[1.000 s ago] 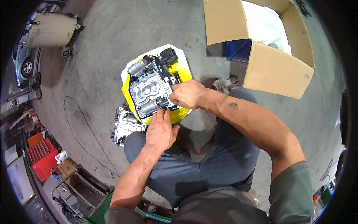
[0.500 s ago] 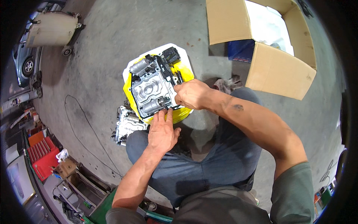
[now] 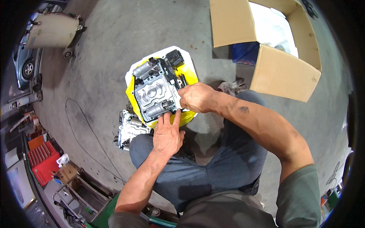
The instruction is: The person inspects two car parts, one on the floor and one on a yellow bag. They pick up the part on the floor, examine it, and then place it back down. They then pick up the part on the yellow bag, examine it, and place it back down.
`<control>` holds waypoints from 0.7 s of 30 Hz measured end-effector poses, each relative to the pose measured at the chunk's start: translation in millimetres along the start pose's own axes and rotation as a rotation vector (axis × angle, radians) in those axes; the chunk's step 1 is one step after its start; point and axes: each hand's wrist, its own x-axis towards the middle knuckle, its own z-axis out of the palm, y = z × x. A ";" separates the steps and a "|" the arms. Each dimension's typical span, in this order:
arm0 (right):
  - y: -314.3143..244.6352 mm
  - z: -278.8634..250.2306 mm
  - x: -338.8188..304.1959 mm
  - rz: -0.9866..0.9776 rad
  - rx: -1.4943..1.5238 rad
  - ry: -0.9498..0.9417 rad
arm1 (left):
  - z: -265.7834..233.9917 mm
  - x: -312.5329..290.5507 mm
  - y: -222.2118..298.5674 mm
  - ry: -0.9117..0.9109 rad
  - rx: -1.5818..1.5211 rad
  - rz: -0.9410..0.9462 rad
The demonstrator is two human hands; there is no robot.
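Observation:
In front of my knees lies a transmission valve body [image 3: 153,92], silvery, with two grey cylinders, a ribbed central cover and a black connector block. Yellow plastic [image 3: 189,72] is spread beneath it, over a white tray-like base [image 3: 131,75]. My left hand [image 3: 167,136] rests on the unit's near edge by the lower cylinder, fingers stretched and slightly spread. At the right edge, my right hand [image 3: 198,98] is closed, with curled fingers against the unit. Whatever sits in its fingers is hidden. A second, similar unit [image 3: 131,131] lies on the floor beside my left knee.
An open cardboard box [image 3: 287,76] with white foam stands at the far right, a blue box [image 3: 245,52] beside it. A dark rag [image 3: 232,86] lies near my right knee. Leftward are a thin cable [image 3: 88,123], a red case [image 3: 43,161] and a wheeled drum [image 3: 51,30].
My left hand has slid slightly right along the near edge, its index finger now farther from the others. The right hand has barely moved and stays closed at the unit's right edge.

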 end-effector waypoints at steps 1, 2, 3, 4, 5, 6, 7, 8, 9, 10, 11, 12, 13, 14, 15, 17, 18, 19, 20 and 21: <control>0.2 0.3 -0.2 0.005 0.014 0.004 | -0.2 0.1 -0.3 -0.003 0.000 -0.001; 0.4 0.6 -0.4 0.010 0.028 0.007 | -0.2 0.0 -0.5 0.000 -0.008 0.002; 1.2 2.4 -0.8 0.016 0.041 0.019 | -0.3 -0.4 -0.4 0.005 -0.015 0.003; 1.6 4.5 -1.0 0.023 0.055 0.031 | -0.4 -0.7 -0.4 0.009 -0.023 0.004; 2.2 6.5 -1.3 0.029 0.068 0.043 | -0.2 -1.0 -0.3 0.012 -0.017 0.007; 2.5 8.0 -1.6 0.020 0.075 0.067 | 0.4 -1.8 0.0 0.015 -0.011 0.008; 2.8 9.4 -1.9 0.011 0.082 0.091 | 0.9 -2.3 0.0 0.017 -0.005 0.010; 3.2 10.9 -1.9 0.002 0.089 0.115 | 1.0 -2.4 -0.3 0.018 -0.004 0.012; 3.6 11.3 -2.0 -0.002 0.095 0.115 | 1.2 -2.0 -0.3 0.018 -0.004 0.016; 4.1 11.7 -1.9 -0.007 0.101 0.115 | 1.4 -1.6 -0.2 0.019 -0.004 0.021; 4.5 12.1 -1.9 -0.011 0.107 0.115 | 1.3 -1.1 0.3 0.013 0.007 0.017; 4.8 13.3 -1.2 -0.020 0.100 0.118 | 0.6 -1.0 0.6 0.007 0.021 0.011; 5.0 14.5 -0.4 -0.028 0.092 0.121 | 0.3 -1.0 0.7 0.000 0.034 0.005; 5.2 15.8 0.4 -0.037 0.085 0.124 | 0.5 -1.1 0.6 -0.001 0.056 0.005; 5.0 16.9 1.0 -0.014 0.088 0.121 | 1.4 -1.1 0.6 -0.002 0.076 0.006; 4.6 19.4 2.5 0.032 0.095 0.116 | 2.8 -1.1 1.2 0.000 0.105 0.012; 6.6 17.7 1.6 0.080 0.137 0.111 | 2.6 -1.0 2.0 0.004 0.113 0.017; 11.2 14.1 -0.7 0.128 0.179 0.106 | 2.5 -0.8 2.5 0.009 0.121 0.023; 15.8 10.6 -2.8 0.177 0.221 0.102 | 3.5 -0.1 2.1 0.026 0.117 0.042; 18.3 5.4 -2.9 0.260 0.213 0.129 | 5.2 1.0 1.1 0.044 0.114 0.060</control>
